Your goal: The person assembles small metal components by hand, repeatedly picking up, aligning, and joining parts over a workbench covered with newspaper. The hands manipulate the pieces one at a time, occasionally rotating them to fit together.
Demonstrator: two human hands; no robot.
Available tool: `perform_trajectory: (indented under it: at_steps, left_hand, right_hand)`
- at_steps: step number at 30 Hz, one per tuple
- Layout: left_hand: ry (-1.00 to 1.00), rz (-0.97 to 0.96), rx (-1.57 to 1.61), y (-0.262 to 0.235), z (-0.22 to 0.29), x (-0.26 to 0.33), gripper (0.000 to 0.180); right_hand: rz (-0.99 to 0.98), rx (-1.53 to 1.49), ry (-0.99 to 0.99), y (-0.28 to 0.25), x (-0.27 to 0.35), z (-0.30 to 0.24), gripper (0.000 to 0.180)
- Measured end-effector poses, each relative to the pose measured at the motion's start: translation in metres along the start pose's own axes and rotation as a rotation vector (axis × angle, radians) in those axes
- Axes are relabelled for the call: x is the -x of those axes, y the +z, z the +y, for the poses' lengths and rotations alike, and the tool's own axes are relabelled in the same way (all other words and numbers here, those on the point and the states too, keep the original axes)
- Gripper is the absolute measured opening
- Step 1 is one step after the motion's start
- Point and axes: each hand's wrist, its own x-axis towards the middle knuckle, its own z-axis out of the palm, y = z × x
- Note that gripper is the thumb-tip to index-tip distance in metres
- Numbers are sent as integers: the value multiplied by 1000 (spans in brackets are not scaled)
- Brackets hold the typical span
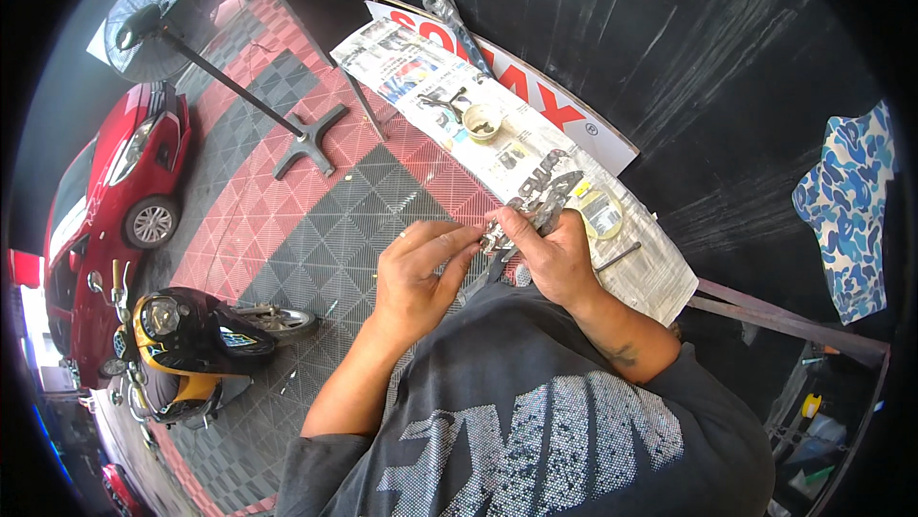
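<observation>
My left hand point(421, 273) has its thumb and fingertips pinched together at one end of a small dark-and-silver piece point(493, 236). Its exact kind is hard to make out. My right hand point(550, 254) is closed around the other side of this piece, with the thumb on top. Both hands are in front of my body at the near edge of a long bench point(660, 278) covered with newspaper. Just beyond the right hand, dark irregular parts point(537, 177) lie on the paper. A round yellowish dish point(612, 228) sits beside them, near a thin dark rod point(620, 256).
Farther along the bench stands a round pale tub point(481, 134) with dark contents. A pedestal fan point(229, 77) rises at the left from the tiled floor. A motor scooter point(186, 345) and a red car point(124, 192) are parked left. A signboard point(612, 139) leans behind the bench.
</observation>
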Motion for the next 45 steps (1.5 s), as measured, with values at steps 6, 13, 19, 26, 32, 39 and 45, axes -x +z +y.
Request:
perform_trajectory:
  at_steps: [6, 13, 19, 26, 32, 39, 45]
  left_hand:
    - [181, -122, -177, -8, 0, -5, 22]
    - [289, -113, -254, -5, -2, 1, 21]
    - [270, -172, -220, 2, 0, -1, 20]
    - [32, -291, 124, -1, 1, -2, 9]
    - [-25, -454, 389, -20, 10, 16, 16]
    - [-225, -181, 596, -16, -9, 14, 35]
    - [-263, -160, 148, -12, 17, -16, 24]
  right_hand:
    - [-54, 110, -82, -2, 1, 14, 39]
    - [-83, 138, -90, -4, -1, 14, 45]
    - [-57, 40, 91, 2, 2, 8, 43]
    - [-54, 22, -16, 2, 0, 25, 38]
    - [220, -275, 66, -20, -37, -3, 27]
    - [79, -134, -45, -10, -20, -18, 22]
    - [92, -151, -53, -8, -14, -20, 19]
